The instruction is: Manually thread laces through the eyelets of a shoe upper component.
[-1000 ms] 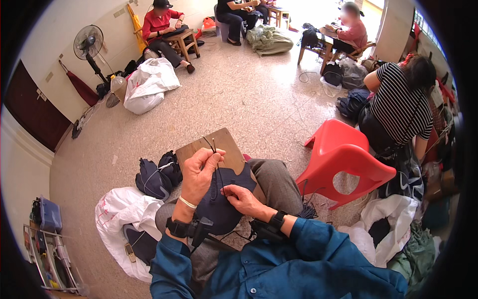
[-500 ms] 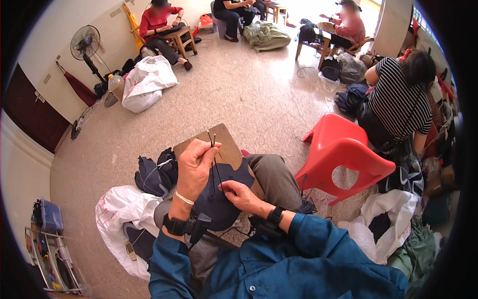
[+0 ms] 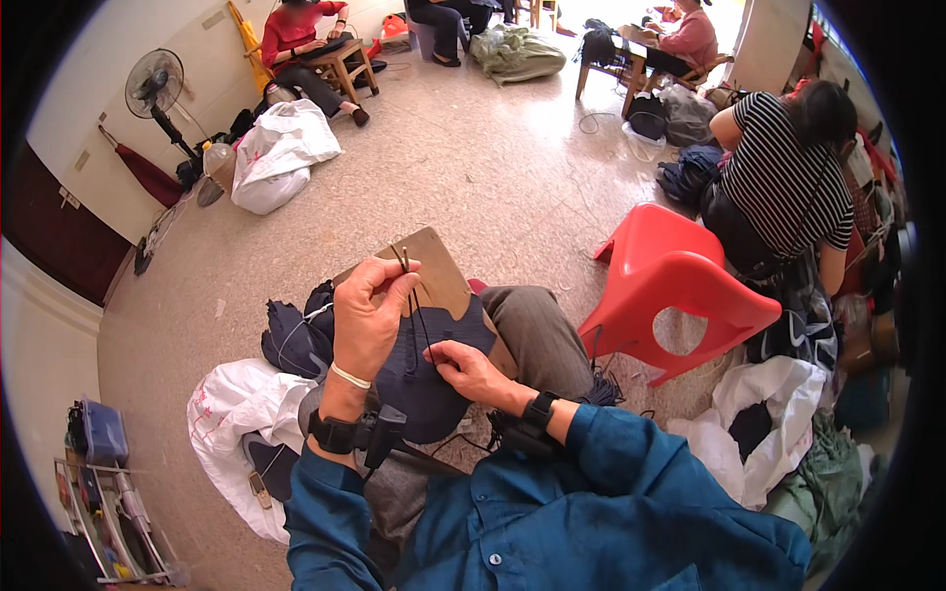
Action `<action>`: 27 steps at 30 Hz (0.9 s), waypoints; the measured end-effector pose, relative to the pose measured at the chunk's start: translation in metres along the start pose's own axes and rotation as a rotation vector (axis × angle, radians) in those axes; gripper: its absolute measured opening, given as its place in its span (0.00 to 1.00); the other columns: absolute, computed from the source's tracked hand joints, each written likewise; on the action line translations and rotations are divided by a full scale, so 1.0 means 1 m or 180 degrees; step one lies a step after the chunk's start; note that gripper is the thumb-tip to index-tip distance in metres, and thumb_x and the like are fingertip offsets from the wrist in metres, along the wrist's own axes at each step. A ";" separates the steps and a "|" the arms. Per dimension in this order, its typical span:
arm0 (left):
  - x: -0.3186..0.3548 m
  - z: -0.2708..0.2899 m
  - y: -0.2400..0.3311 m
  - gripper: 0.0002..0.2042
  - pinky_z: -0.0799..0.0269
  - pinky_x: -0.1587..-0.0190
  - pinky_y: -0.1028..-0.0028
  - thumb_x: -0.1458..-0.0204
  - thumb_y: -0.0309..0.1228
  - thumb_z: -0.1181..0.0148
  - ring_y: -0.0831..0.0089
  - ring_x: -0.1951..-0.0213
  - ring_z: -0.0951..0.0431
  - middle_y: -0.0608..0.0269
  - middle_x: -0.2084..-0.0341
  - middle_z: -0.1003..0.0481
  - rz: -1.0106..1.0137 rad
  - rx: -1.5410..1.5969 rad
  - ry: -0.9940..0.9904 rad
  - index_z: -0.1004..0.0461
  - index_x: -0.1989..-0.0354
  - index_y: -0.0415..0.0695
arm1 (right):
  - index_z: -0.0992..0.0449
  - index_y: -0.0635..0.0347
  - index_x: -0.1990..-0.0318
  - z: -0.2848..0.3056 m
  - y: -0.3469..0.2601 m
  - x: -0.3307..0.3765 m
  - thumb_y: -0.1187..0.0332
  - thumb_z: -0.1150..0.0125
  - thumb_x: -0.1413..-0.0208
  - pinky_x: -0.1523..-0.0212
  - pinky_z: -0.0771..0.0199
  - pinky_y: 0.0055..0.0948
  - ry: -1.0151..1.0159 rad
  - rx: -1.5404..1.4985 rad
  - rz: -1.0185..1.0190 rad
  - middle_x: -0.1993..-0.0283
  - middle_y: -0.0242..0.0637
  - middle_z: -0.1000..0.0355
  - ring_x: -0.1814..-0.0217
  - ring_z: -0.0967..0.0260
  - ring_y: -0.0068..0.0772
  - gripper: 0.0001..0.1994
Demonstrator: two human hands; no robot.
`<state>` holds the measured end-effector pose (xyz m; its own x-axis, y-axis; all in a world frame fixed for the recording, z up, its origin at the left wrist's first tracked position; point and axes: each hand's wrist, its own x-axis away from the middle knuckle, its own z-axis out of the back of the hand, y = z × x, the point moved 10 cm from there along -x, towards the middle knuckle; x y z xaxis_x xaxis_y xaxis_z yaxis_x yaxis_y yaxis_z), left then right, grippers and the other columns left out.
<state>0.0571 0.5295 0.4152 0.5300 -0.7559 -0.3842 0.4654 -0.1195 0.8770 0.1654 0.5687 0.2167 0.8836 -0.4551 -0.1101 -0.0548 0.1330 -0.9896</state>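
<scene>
a thin dark cord (image 3: 421,318) is held up in two slender strands, nearly straight and slightly slanted; its ends stick up close together at the top, at least one with a pale tip; the strands run down in front of a navy fabric piece (image 3: 431,399), which lies spread over the lower part of a wooden board (image 3: 443,271), its near edge rounded.

Matt cloth (image 3: 426,409), smooth wooden board (image 3: 441,271)

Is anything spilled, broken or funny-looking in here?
Nothing looks spilled or broken. It's only a bit messy: the white sack just left of the person lies slumped on the floor, with something dark showing at its opening.
</scene>
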 end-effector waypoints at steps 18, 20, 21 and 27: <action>0.000 0.002 -0.001 0.05 0.25 0.59 0.83 0.41 0.21 0.34 0.84 0.63 0.22 0.69 0.65 0.19 0.0165 0.0084 0.0057 0.19 0.57 0.37 | 0.19 0.64 0.60 -0.001 0.001 -0.001 0.72 0.39 0.37 0.56 0.27 0.27 -0.0032 -0.0234 -0.0055 0.59 0.36 0.27 0.59 0.28 0.27 0.05; 0.000 0.001 0.000 0.05 0.24 0.58 0.83 0.41 0.21 0.34 0.83 0.62 0.21 0.67 0.64 0.19 0.0161 0.0047 0.0018 0.19 0.58 0.37 | 0.20 0.64 0.60 -0.001 0.001 0.000 0.72 0.39 0.37 0.56 0.27 0.27 -0.0030 -0.0229 -0.0051 0.59 0.37 0.26 0.59 0.27 0.27 0.05; 0.000 0.002 0.001 0.05 0.24 0.58 0.83 0.41 0.21 0.34 0.83 0.62 0.21 0.67 0.64 0.19 0.0162 0.0047 0.0020 0.19 0.58 0.37 | 0.19 0.64 0.60 -0.001 0.001 0.000 0.72 0.39 0.37 0.56 0.27 0.27 -0.0032 -0.0237 -0.0071 0.59 0.37 0.26 0.59 0.27 0.28 0.05; 0.001 0.005 -0.001 0.06 0.24 0.59 0.82 0.40 0.21 0.36 0.84 0.62 0.21 0.69 0.64 0.19 0.0094 -0.0064 0.0028 0.18 0.56 0.37 | 0.19 0.64 0.59 0.001 0.001 -0.001 0.72 0.40 0.36 0.55 0.29 0.25 -0.0056 -0.0253 -0.0126 0.60 0.34 0.27 0.58 0.30 0.24 0.06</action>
<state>0.0537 0.5253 0.4154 0.5500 -0.7531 -0.3610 0.4635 -0.0843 0.8821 0.1650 0.5700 0.2155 0.8938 -0.4430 -0.0698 -0.0558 0.0445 -0.9974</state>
